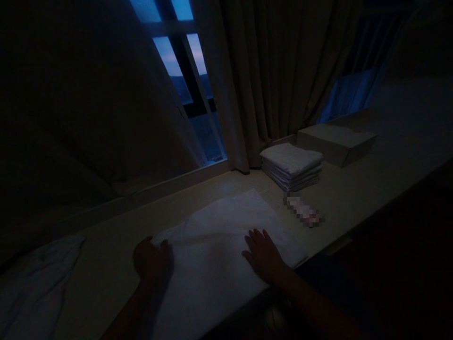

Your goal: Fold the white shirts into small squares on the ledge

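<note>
A white cloth (215,264) lies spread on the pale ledge, its front part hanging toward me. My left hand (151,259) is at the cloth's left edge, fingers curled and thumb over the fabric, closed on that edge. The dim light hides part of the grip. On the right side of the cloth, my right hand (264,257) lies flat with its fingers apart, palm down. Beyond it sits a stack of folded white cloths (292,165). A small pixelated item (302,210) rests between the stack and the cloth.
Another crumpled white cloth (38,278) lies at the far left of the ledge (102,255). Behind the stack stands a low pale box (338,141). Long curtains (269,71) hang along the window (184,71). The ledge's front edge runs diagonally at right. The room is dark.
</note>
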`<state>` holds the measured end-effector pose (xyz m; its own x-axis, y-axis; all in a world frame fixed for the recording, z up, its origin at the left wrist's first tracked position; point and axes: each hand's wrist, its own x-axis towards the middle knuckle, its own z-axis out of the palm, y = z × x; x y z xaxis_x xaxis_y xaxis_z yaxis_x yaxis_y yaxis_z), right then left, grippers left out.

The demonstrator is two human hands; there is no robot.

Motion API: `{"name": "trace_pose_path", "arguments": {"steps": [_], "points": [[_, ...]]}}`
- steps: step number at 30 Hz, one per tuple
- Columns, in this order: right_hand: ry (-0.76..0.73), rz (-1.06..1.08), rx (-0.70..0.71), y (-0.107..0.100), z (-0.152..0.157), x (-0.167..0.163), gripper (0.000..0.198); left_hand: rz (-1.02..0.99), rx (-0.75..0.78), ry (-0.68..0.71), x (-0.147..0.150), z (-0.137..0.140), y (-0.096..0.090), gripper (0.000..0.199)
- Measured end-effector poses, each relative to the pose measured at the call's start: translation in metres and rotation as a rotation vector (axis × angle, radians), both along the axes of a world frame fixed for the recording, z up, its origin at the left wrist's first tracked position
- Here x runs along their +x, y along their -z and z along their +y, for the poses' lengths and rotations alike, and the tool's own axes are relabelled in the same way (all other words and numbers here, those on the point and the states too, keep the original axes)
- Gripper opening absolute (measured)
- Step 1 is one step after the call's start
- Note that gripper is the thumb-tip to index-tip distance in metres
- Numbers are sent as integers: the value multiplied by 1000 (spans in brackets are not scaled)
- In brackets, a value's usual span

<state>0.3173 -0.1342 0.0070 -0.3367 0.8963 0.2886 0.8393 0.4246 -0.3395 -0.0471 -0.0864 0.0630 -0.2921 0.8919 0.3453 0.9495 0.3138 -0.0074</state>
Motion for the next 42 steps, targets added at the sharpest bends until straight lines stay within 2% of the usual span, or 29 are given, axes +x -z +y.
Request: {"name": "trace_pose_path", "arguments": {"steps": [2, 6, 8, 12, 16, 19, 23, 29, 31, 33, 36, 39, 42], "points": [[-24, -16, -7, 1, -1, -1, 53, 4, 4, 190, 39, -25, 15, 62], [-148, -40, -5, -3, -3, -12, 53, 40, -191, 623, 111, -92, 49, 61], [-221, -41, 13, -7, 3, -26, 53, 64, -199, 698, 129, -114, 57, 66], [-318, -61, -1, -13, 45, -64, 57, 68, -177, 693, 135, -123, 57, 73], [-221, -73, -71, -10, 107, -96, 73, 42, -202, 679, 134, -122, 53, 74], [-170, -80, -83, -6, 140, -109, 80, 13, -222, 655, 136, -123, 53, 74], [-118, -85, -127, -3, 160, -117, 83, -21, -248, 644, 137, -123, 51, 75], [-81, -46, -132, -3, 165, -121, 76, -47, -289, 636, 137, -130, 52, 74], [-81, -33, -128, -3, 165, -121, 74, -50, -287, 646, 135, -121, 51, 72], [-82, -25, -124, -2, 164, -121, 73, -57, -261, 611, 131, -96, 46, 69], [-79, -16, -93, -1, 164, -121, 69, -54, -211, 461, 119, -31, 32, 65], [-68, -8, -72, -2, 165, -120, 63, -66, -273, 392, 106, 34, 27, 64], [-41, 23, -55, -6, 164, -118, 58, -72, -271, 281, 98, 65, 38, 67]]}}
